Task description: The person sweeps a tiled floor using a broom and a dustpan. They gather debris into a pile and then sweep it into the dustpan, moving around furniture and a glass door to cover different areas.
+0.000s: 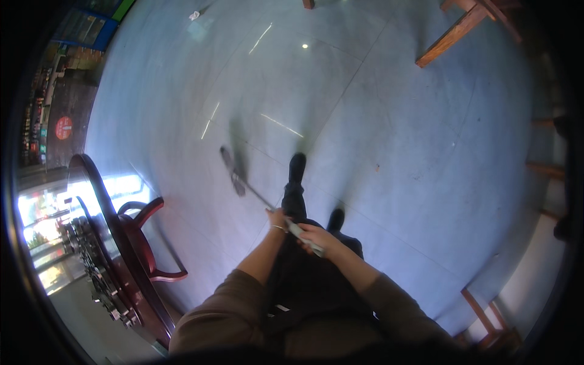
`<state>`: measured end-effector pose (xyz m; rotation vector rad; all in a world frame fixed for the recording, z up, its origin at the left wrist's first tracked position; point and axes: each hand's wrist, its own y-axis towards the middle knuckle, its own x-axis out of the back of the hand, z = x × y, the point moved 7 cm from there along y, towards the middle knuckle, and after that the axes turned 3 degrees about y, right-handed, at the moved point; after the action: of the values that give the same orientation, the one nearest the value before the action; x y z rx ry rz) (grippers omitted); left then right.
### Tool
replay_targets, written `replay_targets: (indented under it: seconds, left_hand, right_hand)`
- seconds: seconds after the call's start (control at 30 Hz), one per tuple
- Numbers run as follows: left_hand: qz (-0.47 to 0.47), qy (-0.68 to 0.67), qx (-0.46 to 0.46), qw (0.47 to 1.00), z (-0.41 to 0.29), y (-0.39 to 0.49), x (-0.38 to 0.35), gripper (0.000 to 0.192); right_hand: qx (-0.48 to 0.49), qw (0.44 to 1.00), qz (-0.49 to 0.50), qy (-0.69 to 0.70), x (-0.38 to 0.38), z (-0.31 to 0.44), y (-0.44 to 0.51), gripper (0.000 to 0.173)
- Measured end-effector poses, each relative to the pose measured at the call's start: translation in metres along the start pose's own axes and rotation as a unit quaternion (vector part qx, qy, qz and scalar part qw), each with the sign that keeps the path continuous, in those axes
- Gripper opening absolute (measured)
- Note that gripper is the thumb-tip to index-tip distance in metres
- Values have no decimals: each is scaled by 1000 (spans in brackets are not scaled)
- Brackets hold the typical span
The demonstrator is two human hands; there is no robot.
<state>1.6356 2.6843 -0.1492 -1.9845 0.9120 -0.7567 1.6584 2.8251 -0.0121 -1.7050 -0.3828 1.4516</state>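
Observation:
A long-handled floor mop or broom slants across the front of my body. My left hand, with a thin bracelet at its wrist, is closed around the handle at its middle. Nearer the grip end, my right hand holds the thick pale part of the same handle. The dark, narrow head rests on or just above the floor, ahead and to the left of my feet; whether it touches cannot be told.
A round dark-wood table with metal items on it stands at the left by a wooden pedestal or chair part. Wooden furniture legs are at the upper right, a wooden chair lower right. White litter lies far ahead.

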Motion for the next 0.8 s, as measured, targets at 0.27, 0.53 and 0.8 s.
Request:
replay_targets:
  seconds: [0.27, 0.53, 0.8]
  left_hand:
    - [196, 136, 60, 969, -31, 34, -194, 36]
    - [280, 116, -44, 952, -220, 8, -229, 70]
    - [88, 474, -85, 872, -313, 225, -160, 60]
  right_hand:
    - [72, 986, -100, 112, 31, 141, -17, 36]
    - [57, 989, -137, 8, -98, 211, 18, 55]
    - [11, 995, 30, 96, -155, 313, 179, 44]
